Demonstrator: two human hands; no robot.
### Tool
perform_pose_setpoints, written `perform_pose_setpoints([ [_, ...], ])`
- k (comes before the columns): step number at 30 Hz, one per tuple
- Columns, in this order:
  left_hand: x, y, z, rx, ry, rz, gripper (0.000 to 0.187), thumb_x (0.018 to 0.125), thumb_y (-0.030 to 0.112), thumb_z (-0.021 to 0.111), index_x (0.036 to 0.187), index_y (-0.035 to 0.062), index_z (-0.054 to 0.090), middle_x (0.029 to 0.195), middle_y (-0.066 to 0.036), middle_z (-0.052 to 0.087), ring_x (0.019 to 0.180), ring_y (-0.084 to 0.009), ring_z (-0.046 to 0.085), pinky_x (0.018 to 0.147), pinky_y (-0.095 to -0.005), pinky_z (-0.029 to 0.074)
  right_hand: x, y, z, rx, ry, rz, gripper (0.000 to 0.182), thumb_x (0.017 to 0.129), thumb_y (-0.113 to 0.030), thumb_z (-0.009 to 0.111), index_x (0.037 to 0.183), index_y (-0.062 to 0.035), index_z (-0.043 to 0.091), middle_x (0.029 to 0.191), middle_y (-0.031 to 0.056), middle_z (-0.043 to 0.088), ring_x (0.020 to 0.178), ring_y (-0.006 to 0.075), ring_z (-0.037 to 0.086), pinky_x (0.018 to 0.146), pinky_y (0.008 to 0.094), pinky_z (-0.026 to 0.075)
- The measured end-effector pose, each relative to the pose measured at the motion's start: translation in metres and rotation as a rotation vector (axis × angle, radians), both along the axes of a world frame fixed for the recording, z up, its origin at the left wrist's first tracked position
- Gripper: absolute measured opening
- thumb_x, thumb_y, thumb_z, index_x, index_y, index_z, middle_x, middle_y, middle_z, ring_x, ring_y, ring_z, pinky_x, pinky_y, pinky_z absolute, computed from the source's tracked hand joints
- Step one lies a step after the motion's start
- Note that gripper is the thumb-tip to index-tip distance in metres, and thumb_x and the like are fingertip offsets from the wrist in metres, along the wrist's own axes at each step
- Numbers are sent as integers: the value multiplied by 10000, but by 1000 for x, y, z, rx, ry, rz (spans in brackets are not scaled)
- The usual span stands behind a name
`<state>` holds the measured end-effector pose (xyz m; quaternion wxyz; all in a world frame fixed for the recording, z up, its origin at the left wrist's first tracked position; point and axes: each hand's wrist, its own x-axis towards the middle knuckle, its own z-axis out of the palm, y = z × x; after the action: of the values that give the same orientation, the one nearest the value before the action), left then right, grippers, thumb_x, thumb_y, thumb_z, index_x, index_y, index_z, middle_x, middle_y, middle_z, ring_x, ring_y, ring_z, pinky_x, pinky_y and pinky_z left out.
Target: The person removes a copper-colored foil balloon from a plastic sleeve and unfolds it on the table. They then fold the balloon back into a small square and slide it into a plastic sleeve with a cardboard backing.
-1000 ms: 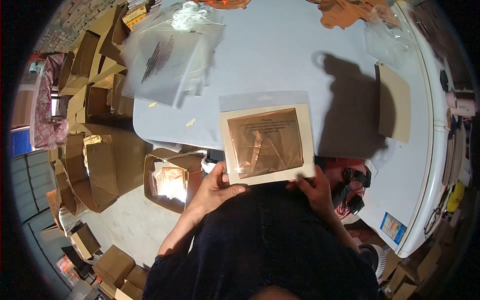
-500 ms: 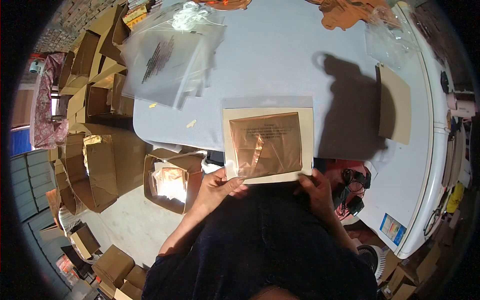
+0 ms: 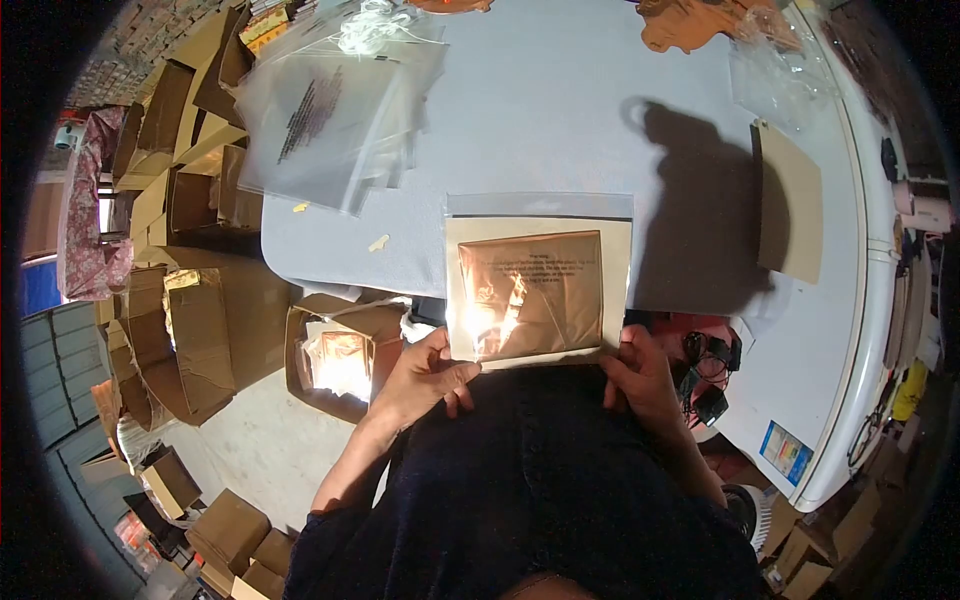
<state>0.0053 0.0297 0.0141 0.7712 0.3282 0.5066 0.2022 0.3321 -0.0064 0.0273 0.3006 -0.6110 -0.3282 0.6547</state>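
Note:
Between my two hands is a clear plastic bag (image 3: 538, 206) holding a cream card and a folded copper-coloured packet (image 3: 560, 300) with printed warning text. My left hand (image 3: 425, 378) pinches the bag's lower left corner, thumb on top. At the lower right corner, my right hand (image 3: 640, 375) grips the bag with the thumb in front. The bag's upper part lies over the near edge of the table. Strong glare covers the packet's lower left. Toward the upper left lies a stack of clear plastic bags (image 3: 340, 130).
White string (image 3: 372, 28) rests on the bag stack. A cardboard sheet (image 3: 787, 200) and crumpled clear plastic (image 3: 785, 85) are on the right of the table (image 3: 520, 110). An open carton (image 3: 300, 385) holding similar packets stands at lower left. Black cables and adapters (image 3: 710, 375) sit at right.
The bag has tilted slightly, so bright glare now shows on the packet's lower left. Both hands keep their hold on the lower corners; the right fingers have shifted a little downward.

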Motion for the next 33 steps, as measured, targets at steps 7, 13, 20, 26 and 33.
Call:
perform_pose_setpoints([
  [7, 2, -5, -3, 49, -36, 9, 361, 1016, 151, 707, 1332, -9, 631, 1054, -87, 751, 849, -177, 748, 752, -315, 631, -5, -1, -6, 4, 36, -31, 205, 1044, -31, 592, 1210, -2, 475, 1071, 146, 695, 886, 213, 749, 708, 312, 620],
  [13, 3, -8, -6, 93, -28, 6, 338, 1028, 138, 681, 1325, -15, 628, 1124, -99, 758, 962, -185, 751, 826, -314, 628, -8, -9, -14, 112, 55, -30, 258, 1038, 13, 574, 1259, 14, 442, 1181, 196, 682, 1042, 265, 739, 892, 382, 626],
  [20, 5, -6, 1, -8, -78, 81, 329, 1033, 124, 669, 1315, -37, 617, 1119, -140, 753, 959, -223, 759, 846, -354, 643, -10, -11, -13, 144, -30, 6, 260, 1014, 50, 597, 1221, -4, 450, 1178, 172, 673, 1059, 227, 727, 937, 370, 621],
  [26, 0, -4, 1, -108, -173, 114, 407, 1019, 105, 700, 1387, -20, 580, 1181, -131, 742, 1004, -227, 755, 890, -344, 617, -7, -19, -24, 167, -111, 8, 358, 993, 31, 637, 1295, 26, 444, 1144, 174, 666, 1084, 249, 728, 911, 361, 613],
  [33, 5, -6, 5, 18, -132, 87, 409, 962, 43, 752, 1336, -1, 594, 1145, -117, 748, 1019, -211, 743, 910, -350, 620, -7, -18, -24, 151, -8, -32, 409, 993, 24, 636, 1334, 36, 412, 1169, 189, 658, 1102, 247, 714, 948, 366, 604],
])
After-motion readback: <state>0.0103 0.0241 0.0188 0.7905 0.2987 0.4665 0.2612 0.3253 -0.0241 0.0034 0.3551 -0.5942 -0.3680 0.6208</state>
